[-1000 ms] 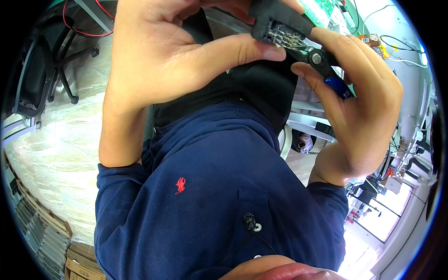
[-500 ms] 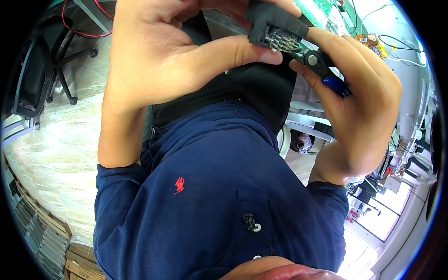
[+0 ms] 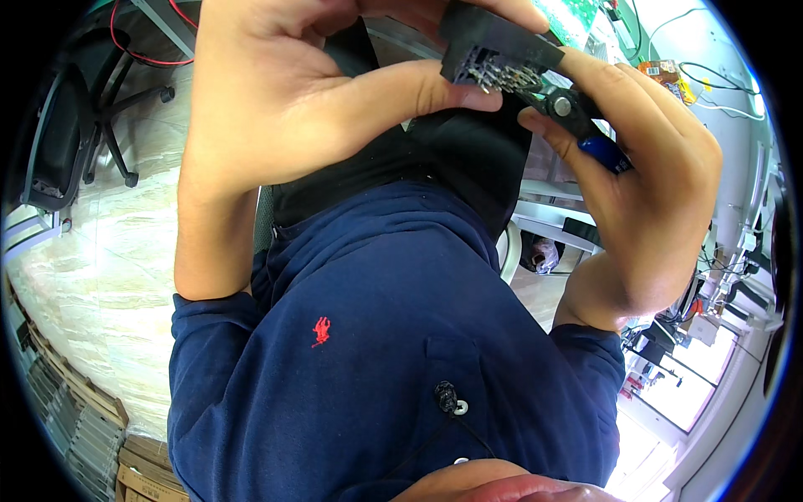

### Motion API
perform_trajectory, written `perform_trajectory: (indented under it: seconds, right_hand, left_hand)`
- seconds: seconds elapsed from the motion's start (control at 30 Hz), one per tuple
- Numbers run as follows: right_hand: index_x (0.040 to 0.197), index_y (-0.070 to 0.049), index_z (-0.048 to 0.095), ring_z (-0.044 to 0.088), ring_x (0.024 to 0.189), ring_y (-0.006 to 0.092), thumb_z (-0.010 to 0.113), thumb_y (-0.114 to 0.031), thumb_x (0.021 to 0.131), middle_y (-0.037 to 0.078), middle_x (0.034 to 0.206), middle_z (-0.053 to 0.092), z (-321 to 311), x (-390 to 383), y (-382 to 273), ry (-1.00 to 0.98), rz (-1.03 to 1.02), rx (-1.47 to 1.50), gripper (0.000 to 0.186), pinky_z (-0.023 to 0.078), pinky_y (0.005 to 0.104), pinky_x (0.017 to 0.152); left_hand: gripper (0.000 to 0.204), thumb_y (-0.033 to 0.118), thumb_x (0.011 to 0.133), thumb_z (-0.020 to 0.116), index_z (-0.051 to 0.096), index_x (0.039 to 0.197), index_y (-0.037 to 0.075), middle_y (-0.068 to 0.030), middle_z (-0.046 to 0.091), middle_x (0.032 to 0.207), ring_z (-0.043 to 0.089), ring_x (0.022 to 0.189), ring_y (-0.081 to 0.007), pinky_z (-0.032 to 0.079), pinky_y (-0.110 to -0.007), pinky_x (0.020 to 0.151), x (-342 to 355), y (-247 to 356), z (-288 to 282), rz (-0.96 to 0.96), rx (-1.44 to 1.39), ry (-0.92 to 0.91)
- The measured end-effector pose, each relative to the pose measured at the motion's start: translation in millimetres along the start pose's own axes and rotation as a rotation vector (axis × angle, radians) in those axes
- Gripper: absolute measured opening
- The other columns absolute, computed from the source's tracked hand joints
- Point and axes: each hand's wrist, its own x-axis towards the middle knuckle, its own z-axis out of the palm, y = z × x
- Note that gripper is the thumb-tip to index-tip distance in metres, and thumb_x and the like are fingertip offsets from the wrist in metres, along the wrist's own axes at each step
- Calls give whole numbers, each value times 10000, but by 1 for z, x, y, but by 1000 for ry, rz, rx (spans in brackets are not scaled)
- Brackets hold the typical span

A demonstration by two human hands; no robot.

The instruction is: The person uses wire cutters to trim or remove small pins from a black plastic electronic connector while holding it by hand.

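Black block (image 3: 493,33) shifted slightly left, now between both hands, pinched firmly in half-curled left hand (image 3: 284,92), metal pins (image 3: 506,78) turned into view probably for visibility, while curled right hand (image 3: 661,159) grips blue-handled pliers (image 3: 577,121), tip near pins, contact unclear.

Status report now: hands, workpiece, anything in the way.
Left hand holding black housing. Right hand gripping blue-handled pliers near metal pins; contact unclear. Left thumb close beside pins.
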Motion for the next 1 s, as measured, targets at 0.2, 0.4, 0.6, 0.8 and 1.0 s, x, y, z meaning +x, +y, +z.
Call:
perform_trajectory:
  seconds: [0.2,0.4,0.6,0.8,1.0]
  right_hand:
    - [1018,3,716,680,774,299,853,-48,649,152,893,716,6,-4,-2,56,58,128,397,523,324,732]
    - [1018,3,713,676,761,298,857,-58,648,145,889,716,-2,1,-1,-89,65,38,401,523,327,718]
    - [1041,-10,721,650,735,239,874,-71,640,122,892,713,1,-1,-5,-34,112,112,433,499,301,682]
    - [1067,-24,727,591,710,174,879,-68,627,87,868,702,-1,-3,-4,-29,150,136,467,430,268,611]
    - [1047,-21,721,583,705,149,890,-71,606,68,826,677,-2,-1,-18,7,263,184,475,433,260,625]
  left_hand:
    - [326,-75,712,759,727,1035,-108,-249,736,999,741,908,-296,585,-354,840,6,-11,-6,154,35,-70]
    - [328,-61,717,754,730,1042,-101,-255,734,1025,741,938,-310,585,-360,854,8,-13,-10,206,76,-103]
    - [364,-82,709,785,716,1065,-108,-225,737,1001,735,945,-255,591,-338,833,9,8,-8,-2,132,-85]
    - [435,-100,680,847,695,1087,-109,-206,725,990,730,916,-228,599,-309,821,3,5,-3,-88,27,25]
    - [449,-94,660,864,704,1079,-99,-201,730,994,733,897,-219,597,-305,804,3,8,-1,-93,89,14]
